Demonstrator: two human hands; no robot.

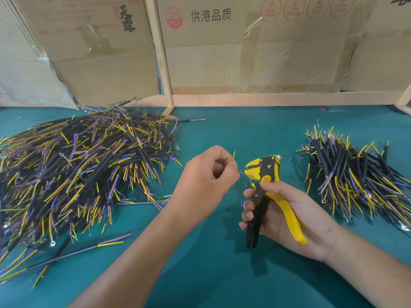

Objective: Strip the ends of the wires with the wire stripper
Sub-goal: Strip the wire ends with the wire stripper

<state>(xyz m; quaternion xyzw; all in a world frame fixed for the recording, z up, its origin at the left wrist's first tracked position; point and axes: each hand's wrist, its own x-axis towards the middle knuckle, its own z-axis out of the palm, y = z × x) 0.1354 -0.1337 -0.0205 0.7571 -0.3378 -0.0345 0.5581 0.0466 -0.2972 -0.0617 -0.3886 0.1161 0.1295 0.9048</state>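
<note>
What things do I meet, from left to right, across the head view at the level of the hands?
Large wire pile → left hand, pinching a wire → wire stripper, held in the right hand → smaller wire pile.

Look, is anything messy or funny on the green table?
Yes. Tiny snipped bits of wire coating lie scattered on the green mat under the wire stripper. One stray scrap sits far back by the wooden rail. Both wire piles look jumbled, not damaged.
</note>
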